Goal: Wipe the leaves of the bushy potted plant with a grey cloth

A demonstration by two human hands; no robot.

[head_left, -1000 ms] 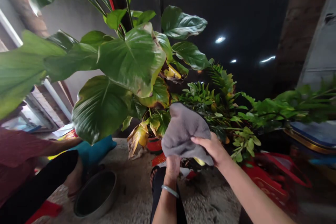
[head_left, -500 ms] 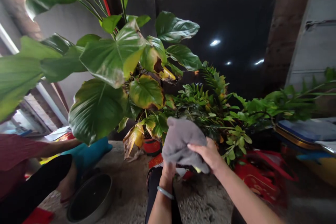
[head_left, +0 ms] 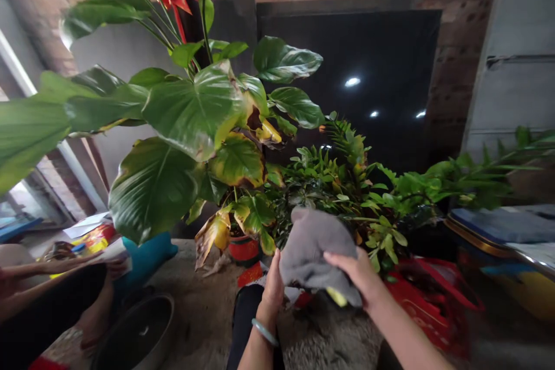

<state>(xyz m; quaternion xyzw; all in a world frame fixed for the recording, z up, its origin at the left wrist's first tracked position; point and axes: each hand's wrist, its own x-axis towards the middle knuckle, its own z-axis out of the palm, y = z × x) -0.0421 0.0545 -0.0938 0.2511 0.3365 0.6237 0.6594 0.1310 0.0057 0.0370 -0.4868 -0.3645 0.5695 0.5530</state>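
Your right hand [head_left: 362,274] is closed on a gray cloth [head_left: 321,248], its thumb pressed on the near face; the other fingers go behind the fabric, so you cannot see how they grip. The cloth is bunched in front of you, just before the low green plants [head_left: 329,179], and covers part of them. Your left hand [head_left: 272,286] stands at the cloth's left edge with the thumb up; its fingers are mostly out of sight, so you cannot tell whether they pinch the cloth or only rest against it. A bracelet [head_left: 264,332] circles that wrist. A yellow patch [head_left: 336,296] shows under the cloth's lower edge, too little of it to name.

To your left, a large leafy plant [head_left: 195,110] runs out of view at the top and side, its leaves partly hiding the red pot [head_left: 244,248]. A basin [head_left: 130,335] is cut off at the bottom. Beyond it, another person's hand [head_left: 116,267] is blurred, near something pale. On your right, a red bag [head_left: 427,300] lies in shadow, its print unreadable.
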